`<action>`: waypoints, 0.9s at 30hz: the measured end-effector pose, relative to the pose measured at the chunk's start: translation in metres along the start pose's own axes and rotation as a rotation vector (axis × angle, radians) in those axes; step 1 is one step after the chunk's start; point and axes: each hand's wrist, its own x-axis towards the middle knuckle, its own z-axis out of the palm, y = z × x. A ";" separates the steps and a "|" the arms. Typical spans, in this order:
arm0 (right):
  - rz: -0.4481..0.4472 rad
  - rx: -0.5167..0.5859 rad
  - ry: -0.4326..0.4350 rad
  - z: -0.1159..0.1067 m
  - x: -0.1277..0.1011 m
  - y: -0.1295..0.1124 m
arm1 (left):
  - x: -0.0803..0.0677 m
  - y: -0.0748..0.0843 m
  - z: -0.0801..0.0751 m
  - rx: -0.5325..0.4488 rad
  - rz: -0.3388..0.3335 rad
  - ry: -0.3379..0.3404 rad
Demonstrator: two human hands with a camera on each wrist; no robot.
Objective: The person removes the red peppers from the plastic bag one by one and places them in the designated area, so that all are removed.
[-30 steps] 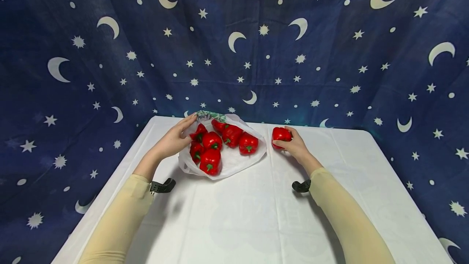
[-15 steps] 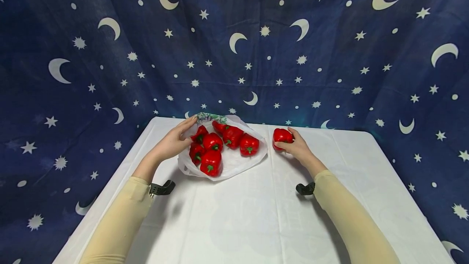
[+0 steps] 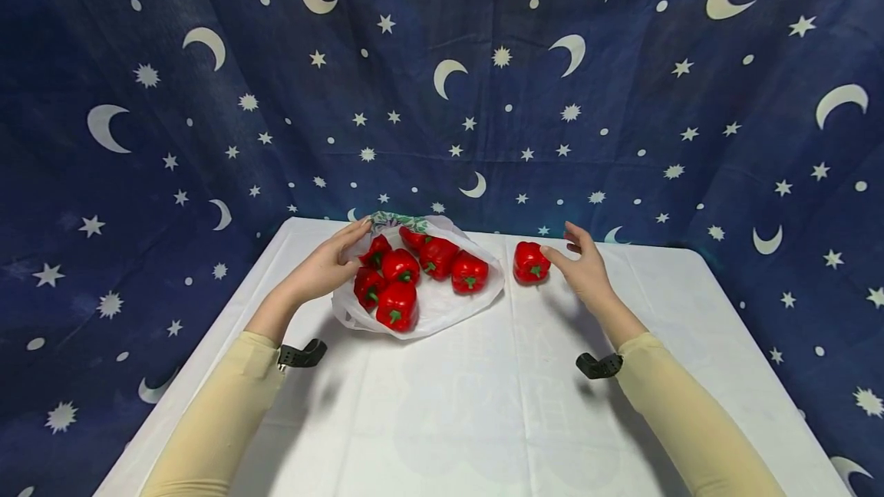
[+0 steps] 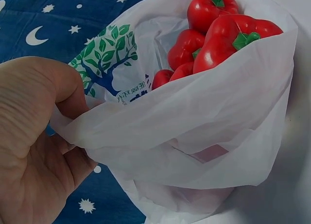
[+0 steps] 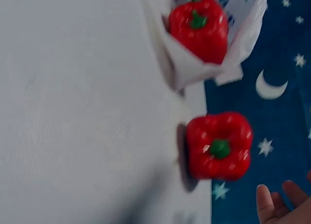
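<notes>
From the left wrist, the left hand [image 4: 34, 151] pinches the bag [image 4: 204, 131]; overhead, the right hand [image 3: 583, 267] hovers spread beside a pepper [image 3: 530, 262].

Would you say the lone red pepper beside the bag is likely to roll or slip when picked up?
The lone pepper probably sits steady: it looks blocky and rests alone on the table. Its glossy skin may prove slippery. The right hand is beside it, fingers open.

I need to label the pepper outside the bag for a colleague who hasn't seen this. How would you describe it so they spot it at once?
Start at the white table, then find the white plastic bag of red peppers near its far edge. Just right of the bag stands one red pepper on the bare cloth, beside the open right hand. It alone sits outside the bag.
</notes>
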 end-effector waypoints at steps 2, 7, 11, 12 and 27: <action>-0.038 0.009 0.002 0.004 -0.005 -0.009 | -0.001 0.000 0.000 0.006 -0.005 -0.001; -0.135 0.049 -0.050 0.023 -0.021 -0.032 | -0.001 -0.003 0.001 0.000 -0.015 -0.011; -0.196 0.084 -0.149 0.042 -0.034 -0.048 | -0.003 -0.003 0.001 -0.015 -0.015 -0.012; -0.202 0.095 -0.177 0.047 -0.036 -0.051 | -0.003 -0.003 0.001 -0.015 -0.016 -0.013; -0.002 0.278 -0.502 0.111 -0.052 -0.061 | -0.002 -0.001 0.000 0.018 0.008 -0.016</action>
